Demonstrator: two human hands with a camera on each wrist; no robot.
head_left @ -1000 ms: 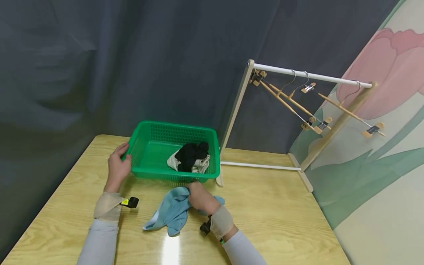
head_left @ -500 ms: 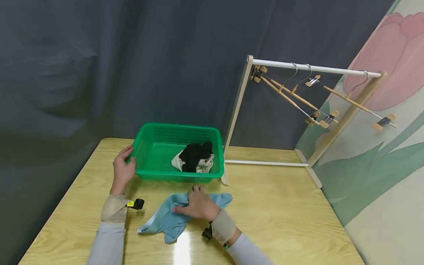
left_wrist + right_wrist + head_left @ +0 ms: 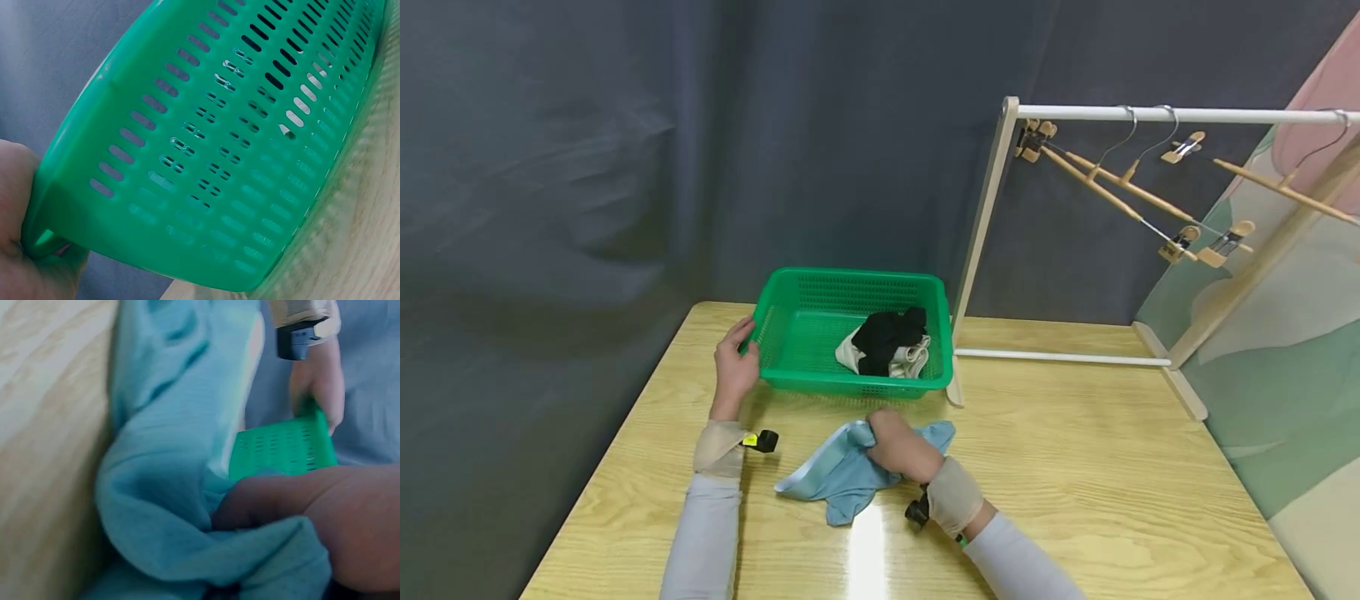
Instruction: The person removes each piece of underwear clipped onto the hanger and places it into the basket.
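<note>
In the head view my left hand [image 3: 734, 367] grips the left rim of a green plastic basket [image 3: 790, 382]. The left wrist view shows the thumb and palm around that basket's rim [image 3: 69, 119]. My right hand [image 3: 904, 446] pinches a crumpled light-blue garment [image 3: 850, 475] on the table, in front of the basket. Close up in the right wrist view, folds of the blue garment [image 3: 162, 444] bunch around the right hand's thumb [image 3: 269, 497]; the other fingertips are hidden. Inside the basket, at its right side, lie a black cloth [image 3: 880, 337] and a whitish cloth [image 3: 910, 358].
A drying rack with a white top bar [image 3: 1075, 113] stands to the right of the basket, one leg beside it. Several wooden clip hangers [image 3: 1097, 183] hang from the bar. Dark curtain [image 3: 850, 167] covers the back; the wooden table [image 3: 1060, 475] extends right.
The view has turned, so everything appears farther right. My right hand spread over the blue garment half a second ago and now pinches it. The left hand stays on the basket rim.
</note>
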